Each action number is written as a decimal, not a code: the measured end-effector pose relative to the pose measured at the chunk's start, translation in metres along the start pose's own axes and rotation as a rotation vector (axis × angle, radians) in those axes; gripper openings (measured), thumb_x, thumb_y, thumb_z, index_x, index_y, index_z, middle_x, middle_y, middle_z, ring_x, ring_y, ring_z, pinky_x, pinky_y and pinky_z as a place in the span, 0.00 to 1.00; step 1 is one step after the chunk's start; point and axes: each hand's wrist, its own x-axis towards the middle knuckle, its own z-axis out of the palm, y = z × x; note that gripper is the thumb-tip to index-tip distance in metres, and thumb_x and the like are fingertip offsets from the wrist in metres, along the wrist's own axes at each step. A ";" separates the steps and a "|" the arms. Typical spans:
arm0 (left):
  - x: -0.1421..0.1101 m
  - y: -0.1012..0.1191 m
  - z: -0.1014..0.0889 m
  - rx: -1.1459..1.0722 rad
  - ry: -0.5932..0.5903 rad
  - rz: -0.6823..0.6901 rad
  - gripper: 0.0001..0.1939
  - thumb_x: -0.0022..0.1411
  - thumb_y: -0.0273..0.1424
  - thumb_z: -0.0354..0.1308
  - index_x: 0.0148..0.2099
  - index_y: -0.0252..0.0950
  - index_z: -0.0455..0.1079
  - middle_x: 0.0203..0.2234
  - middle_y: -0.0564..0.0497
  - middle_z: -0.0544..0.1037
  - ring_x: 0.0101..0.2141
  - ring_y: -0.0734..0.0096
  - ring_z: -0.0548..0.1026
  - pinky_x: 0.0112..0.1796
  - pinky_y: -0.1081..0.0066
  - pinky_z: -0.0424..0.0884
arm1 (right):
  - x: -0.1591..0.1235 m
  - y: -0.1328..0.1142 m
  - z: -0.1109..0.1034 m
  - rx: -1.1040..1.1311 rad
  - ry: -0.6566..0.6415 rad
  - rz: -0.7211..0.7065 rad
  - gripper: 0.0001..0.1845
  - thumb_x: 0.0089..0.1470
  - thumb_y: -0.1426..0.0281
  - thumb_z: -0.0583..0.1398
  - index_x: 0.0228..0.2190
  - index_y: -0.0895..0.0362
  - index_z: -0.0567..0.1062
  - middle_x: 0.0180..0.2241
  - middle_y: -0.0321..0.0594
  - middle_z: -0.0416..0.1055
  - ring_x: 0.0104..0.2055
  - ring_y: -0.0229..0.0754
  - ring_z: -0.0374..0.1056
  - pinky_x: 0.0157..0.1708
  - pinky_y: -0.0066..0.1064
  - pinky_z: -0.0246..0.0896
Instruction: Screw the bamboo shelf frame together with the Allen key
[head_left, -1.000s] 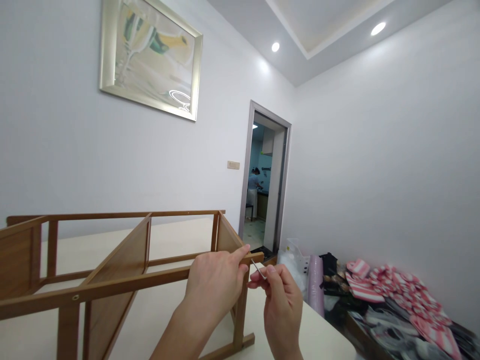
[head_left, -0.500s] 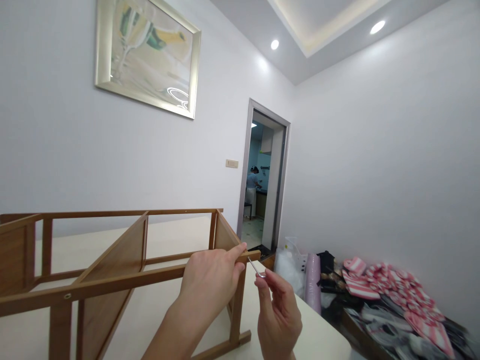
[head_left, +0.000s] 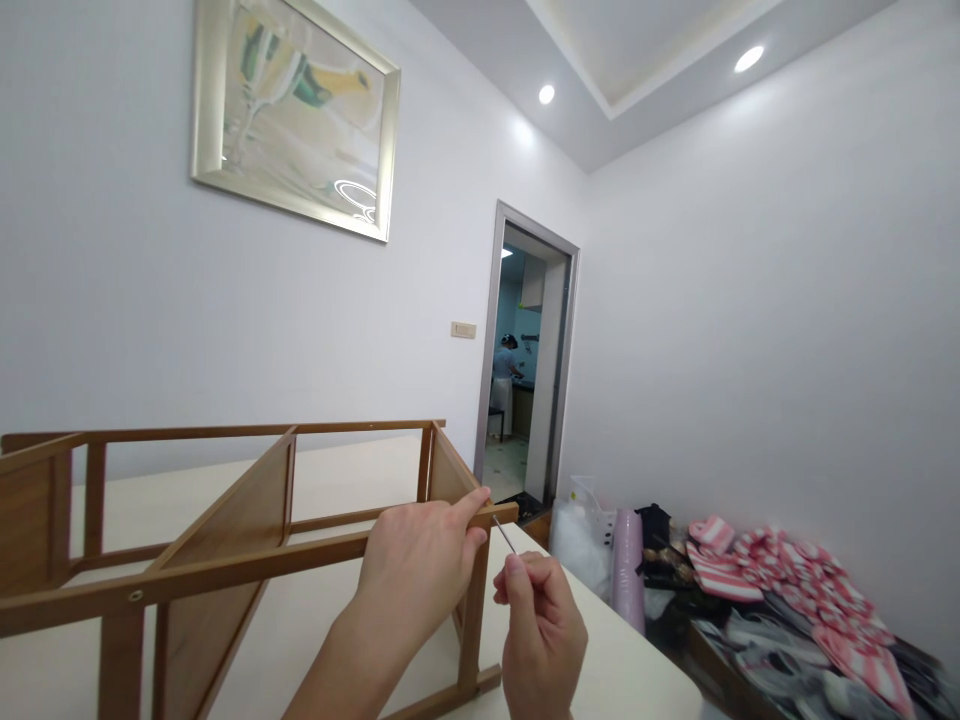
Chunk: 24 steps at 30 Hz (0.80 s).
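A brown wooden shelf frame (head_left: 300,553) lies on its side on the white table (head_left: 600,640). My left hand (head_left: 424,555) is wrapped round its near rail close to the right-hand corner, index finger stretched along the end panel. Between the thumb and fingers of my right hand (head_left: 541,620) is a thin metal hex key (head_left: 505,535). Its tip meets the rail near the corner, just right of my left fingers. My right fingers cover the key's other end. A brass-coloured fastener (head_left: 136,596) shows farther left in the same rail.
Right of the table are a purple roll (head_left: 628,570), a pile of pink-and-white striped cloth (head_left: 795,570) and a box of bagged items (head_left: 780,650). Beyond the doorway (head_left: 491,340), a person (head_left: 505,375) stands at a counter. A framed picture (head_left: 394,150) hangs on the wall.
My right hand has shifted slightly left and its fingers have turned, now covering the key's bent end. My left hand and the shelf frame stay in place.
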 end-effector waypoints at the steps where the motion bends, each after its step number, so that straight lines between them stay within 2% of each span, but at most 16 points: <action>1: 0.000 0.000 0.000 0.002 -0.003 0.000 0.21 0.68 0.38 0.48 0.61 0.55 0.65 0.35 0.52 0.84 0.35 0.57 0.81 0.33 0.64 0.70 | 0.000 0.000 -0.001 0.004 -0.013 0.006 0.13 0.63 0.67 0.57 0.25 0.55 0.70 0.22 0.32 0.67 0.24 0.35 0.64 0.26 0.26 0.61; 7: 0.001 0.000 -0.001 -0.004 -0.002 0.008 0.21 0.68 0.38 0.48 0.61 0.54 0.66 0.36 0.52 0.84 0.36 0.56 0.81 0.34 0.62 0.72 | 0.002 -0.001 -0.006 -0.033 -0.006 0.002 0.09 0.62 0.66 0.58 0.30 0.56 0.71 0.25 0.34 0.68 0.28 0.37 0.65 0.29 0.27 0.62; 11: 0.001 0.000 0.000 -0.002 -0.004 -0.002 0.21 0.68 0.38 0.49 0.61 0.54 0.65 0.36 0.51 0.84 0.36 0.56 0.81 0.34 0.63 0.71 | 0.009 -0.007 -0.009 -0.157 -0.033 -0.066 0.17 0.63 0.67 0.56 0.22 0.56 0.65 0.21 0.32 0.62 0.24 0.34 0.60 0.27 0.26 0.57; 14: 0.001 -0.001 0.002 -0.010 0.008 0.001 0.21 0.68 0.38 0.48 0.61 0.55 0.66 0.36 0.51 0.84 0.36 0.56 0.81 0.34 0.63 0.71 | 0.013 -0.012 -0.010 -0.302 -0.044 -0.114 0.20 0.63 0.65 0.56 0.20 0.56 0.64 0.18 0.30 0.59 0.21 0.33 0.56 0.24 0.26 0.53; 16: 0.002 -0.001 0.003 -0.016 0.013 0.002 0.21 0.68 0.38 0.48 0.61 0.55 0.66 0.36 0.51 0.84 0.36 0.56 0.81 0.34 0.64 0.71 | 0.013 -0.015 -0.011 -0.359 -0.069 -0.087 0.21 0.63 0.62 0.55 0.19 0.56 0.65 0.17 0.30 0.59 0.20 0.33 0.55 0.22 0.27 0.51; 18: 0.002 -0.001 0.003 -0.019 0.006 0.001 0.21 0.68 0.38 0.48 0.61 0.55 0.66 0.36 0.51 0.84 0.36 0.57 0.81 0.34 0.64 0.70 | 0.014 -0.018 -0.012 -0.340 -0.128 0.046 0.23 0.63 0.57 0.54 0.20 0.55 0.65 0.17 0.31 0.59 0.19 0.34 0.56 0.20 0.27 0.50; 19: 0.002 -0.001 0.003 -0.019 0.000 -0.001 0.21 0.68 0.38 0.48 0.61 0.54 0.66 0.35 0.51 0.84 0.36 0.57 0.81 0.34 0.64 0.70 | 0.014 -0.020 -0.012 -0.294 -0.167 0.160 0.25 0.63 0.53 0.53 0.20 0.55 0.66 0.17 0.32 0.60 0.19 0.34 0.56 0.19 0.27 0.50; 22: 0.002 -0.001 0.002 -0.019 -0.016 -0.004 0.21 0.68 0.38 0.48 0.61 0.55 0.66 0.35 0.52 0.84 0.36 0.56 0.81 0.34 0.64 0.70 | 0.018 -0.025 -0.012 -0.059 -0.282 0.551 0.29 0.58 0.43 0.51 0.23 0.55 0.67 0.17 0.31 0.60 0.16 0.34 0.56 0.14 0.26 0.51; 24: 0.002 0.000 0.001 -0.021 -0.017 -0.004 0.21 0.68 0.38 0.48 0.61 0.55 0.66 0.36 0.52 0.84 0.36 0.56 0.81 0.34 0.63 0.71 | 0.020 -0.028 -0.012 0.079 -0.317 0.685 0.31 0.55 0.40 0.52 0.24 0.56 0.67 0.17 0.31 0.61 0.14 0.33 0.56 0.12 0.25 0.53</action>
